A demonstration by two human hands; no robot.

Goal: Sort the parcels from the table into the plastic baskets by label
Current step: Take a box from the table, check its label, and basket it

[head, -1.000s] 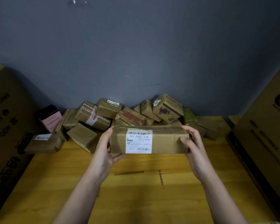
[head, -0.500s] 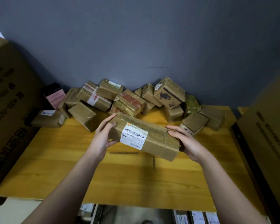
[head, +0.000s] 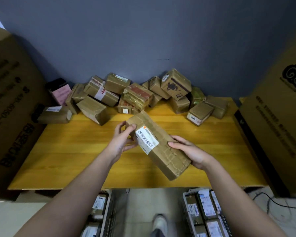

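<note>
Hands, left hand (head: 120, 144) and right hand (head: 189, 151), grip long taped cardboard parcel (head: 162, 147).

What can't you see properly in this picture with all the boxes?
- Head view: print on the held parcel's label is too small to read.
- Head view: the right basket and left basket are cut off by the bottom edge and partly covered by the arms.
- Head view: parcels at the back of the pile are hidden by those in front.
- Head view: the left hand covers the parcel's far end.
</note>
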